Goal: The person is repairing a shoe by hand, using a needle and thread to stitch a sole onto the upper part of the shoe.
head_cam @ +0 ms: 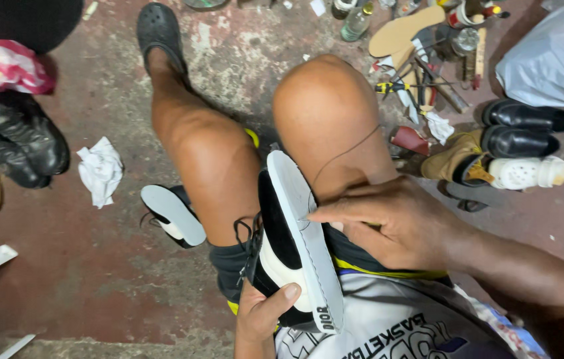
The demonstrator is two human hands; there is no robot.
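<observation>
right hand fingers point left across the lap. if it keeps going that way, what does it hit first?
The right hand already has its fingertips at the white sole of the shoe between the knees, so it meets that sole first. Beyond it lies the left thigh, though depth is unclear.

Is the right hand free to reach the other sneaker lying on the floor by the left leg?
Probably not as things stand: the right hand is pressed on the sole of the held sneaker, and both thighs lie between it and the floor sneaker. The left hand is nearer, but grips the held one.
</observation>
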